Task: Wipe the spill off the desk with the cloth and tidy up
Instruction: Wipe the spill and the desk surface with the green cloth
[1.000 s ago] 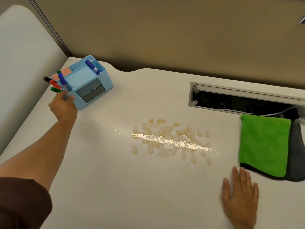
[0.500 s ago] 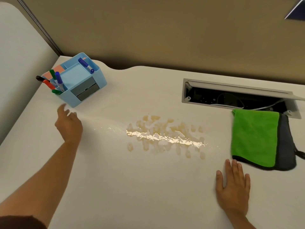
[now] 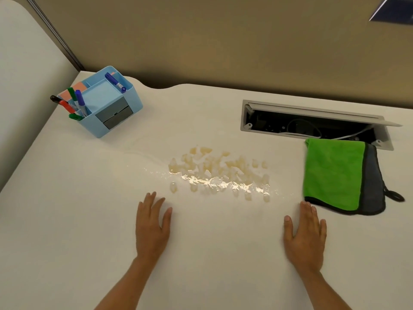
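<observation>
A yellowish wet spill (image 3: 220, 173) spreads across the middle of the white desk (image 3: 67, 220). A folded green and grey cloth (image 3: 335, 175) lies to its right, untouched. My left hand (image 3: 153, 227) rests flat on the desk just below the spill's left end, fingers together and holding nothing. My right hand (image 3: 305, 236) lies flat too, its fingertips just short of the cloth's near left corner. A light blue desk organizer (image 3: 105, 101) with several markers stands at the back left.
An open cable hatch (image 3: 312, 124) with wires inside sits in the desk behind the cloth. A beige partition wall runs along the back edge. A white divider panel (image 3: 20, 63) borders the desk on the left.
My left hand let go of the blue organizer and drew back to the right, settling flat on the desk below the spill. My right hand stayed flat beside the cloth.
</observation>
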The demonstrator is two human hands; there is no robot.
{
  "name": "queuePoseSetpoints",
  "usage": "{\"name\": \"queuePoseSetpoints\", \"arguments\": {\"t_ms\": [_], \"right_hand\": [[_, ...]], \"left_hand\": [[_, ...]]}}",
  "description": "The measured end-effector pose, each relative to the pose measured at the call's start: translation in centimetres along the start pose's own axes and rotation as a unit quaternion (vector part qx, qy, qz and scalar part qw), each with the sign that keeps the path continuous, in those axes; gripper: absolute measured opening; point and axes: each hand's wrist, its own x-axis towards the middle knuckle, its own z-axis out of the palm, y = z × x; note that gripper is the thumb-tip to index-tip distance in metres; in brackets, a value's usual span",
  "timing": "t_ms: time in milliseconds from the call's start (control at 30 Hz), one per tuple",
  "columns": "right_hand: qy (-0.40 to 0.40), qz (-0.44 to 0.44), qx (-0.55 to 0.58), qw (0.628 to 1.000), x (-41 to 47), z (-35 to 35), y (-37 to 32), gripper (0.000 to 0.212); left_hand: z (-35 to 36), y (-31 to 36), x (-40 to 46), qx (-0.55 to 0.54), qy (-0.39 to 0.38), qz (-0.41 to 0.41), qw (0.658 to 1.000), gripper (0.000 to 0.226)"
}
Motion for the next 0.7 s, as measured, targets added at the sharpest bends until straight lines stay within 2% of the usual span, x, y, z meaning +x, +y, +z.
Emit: {"name": "queuePoseSetpoints", "arguments": {"t_ms": [100, 233, 367, 467, 567, 700], "right_hand": [[0.028, 0.021, 0.074, 0.997, -0.1, -0.3, 0.2, 0.064], [0.111, 0.069, 0.158, 0.979, 0.1, -0.5, 0.2, 0.058], [0.163, 0.046, 0.16, 0.972, 3.0, -1.2, 0.4, 0.058], [0.1, 0.009, 0.11, 0.989, 7.0, -2.0, 1.0, 0.069], [-0.01, 0.032, 0.042, 0.999, 11.1, -2.3, 1.9, 0.081], [-0.051, 0.057, -0.012, 0.997, 13.2, -1.6, 1.6, 0.072]], "left_hand": [[0.6, 0.6, -3.0, 0.003, -0.041, 0.051, 0.998, 0.042], [1.0, 0.8, -5.0, 0.029, -0.109, 0.132, 0.985, 0.043], [1.3, 0.8, -4.6, 0.044, -0.117, 0.141, 0.982, 0.042], [1.4, 0.6, -4.7, 0.042, -0.119, 0.144, 0.981, 0.042], [1.5, 0.6, -4.7, 0.049, -0.125, 0.14, 0.981, 0.042], [1.3, 0.8, -4.6, 0.052, -0.135, 0.132, 0.981, 0.042]]}}
